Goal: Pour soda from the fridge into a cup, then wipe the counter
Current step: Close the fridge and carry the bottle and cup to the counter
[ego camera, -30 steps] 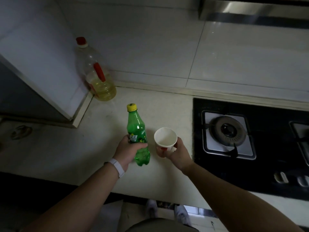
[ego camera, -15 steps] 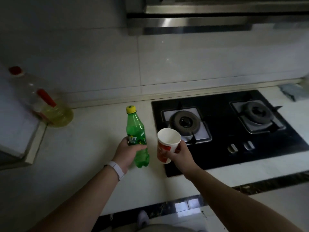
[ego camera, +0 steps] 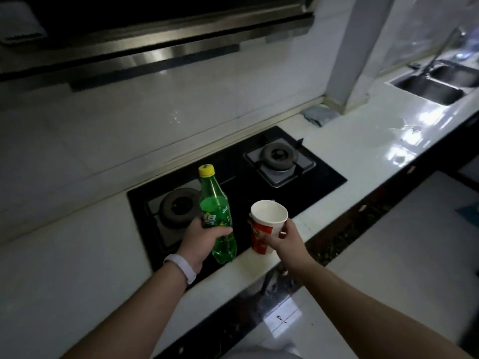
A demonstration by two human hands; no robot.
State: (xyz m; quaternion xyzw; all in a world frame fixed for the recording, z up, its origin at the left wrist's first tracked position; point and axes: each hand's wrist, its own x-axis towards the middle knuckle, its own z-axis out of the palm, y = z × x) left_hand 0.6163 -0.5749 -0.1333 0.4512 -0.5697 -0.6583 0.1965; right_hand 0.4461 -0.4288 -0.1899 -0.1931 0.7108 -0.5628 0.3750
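Compared with the earlier frames, both hands and what they carry have travelled rightward along the counter (ego camera: 77, 255), so that the oil bottle is out of view and a sink (ego camera: 427, 88) now appears at far right. White counter runs diagonally across the view, a black two-burner gas hob (ego camera: 324, 177) set into it beneath a steel range hood (ego camera: 155, 50); a grey cloth (ego camera: 320, 115) lies against the wall beyond the hob. Left hand (ego camera: 201, 240), a white wristband (ego camera: 181, 266) on its wrist, has its fingers curled around the label of the green soda bottle (ego camera: 216, 211), held upright above the hob's near edge, yellow cap (ego camera: 206, 170) on. Right hand (ego camera: 286, 242) grips the red-and-white paper cup (ego camera: 267, 224) just beside the bottle, thumb and fingers pressed against its wall; the cup tilts slightly and its interior looks empty
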